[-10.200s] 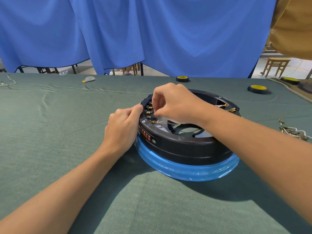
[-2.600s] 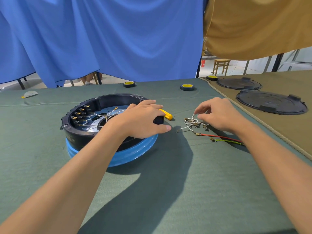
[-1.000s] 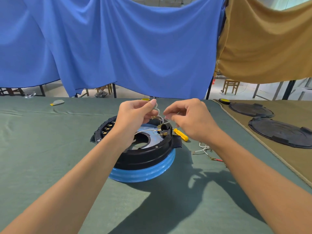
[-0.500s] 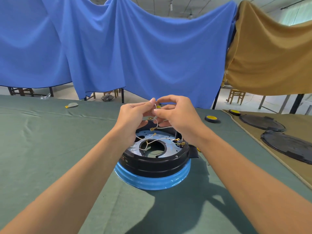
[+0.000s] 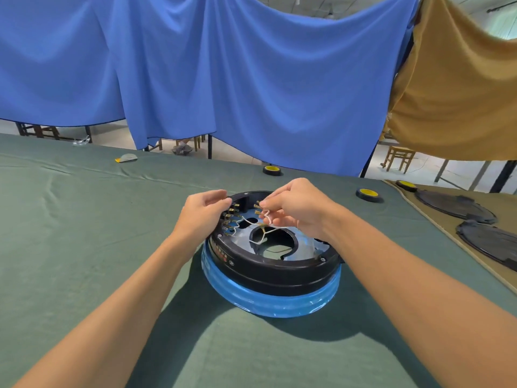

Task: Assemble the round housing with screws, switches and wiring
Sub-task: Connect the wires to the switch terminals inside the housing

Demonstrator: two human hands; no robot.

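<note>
Head view: the round housing (image 5: 271,264), black on a blue base, sits mid-frame on the green surface (image 5: 84,219). Right hand (image 5: 300,210) has its grip pinched on white wiring (image 5: 267,219) over the housing's upper rim. Left hand (image 5: 202,214) curls at the rim's left edge beside brass switch terminals (image 5: 228,219); whether its grip holds anything cannot be told.

I get open green cloth (image 5: 84,233) from 6 round to 10 o'clock of the housing (image 5: 274,267), easy passage. Its far rim is crowded: left hand (image 5: 201,214) at 10, right hand (image 5: 300,208) at 12 pinching white wires (image 5: 253,224) that sag across the centre hole. One tape roll (image 5: 272,170) beyond at 12, another roll (image 5: 368,195) at 2, black lids (image 5: 454,205) at 3, well apart.
</note>
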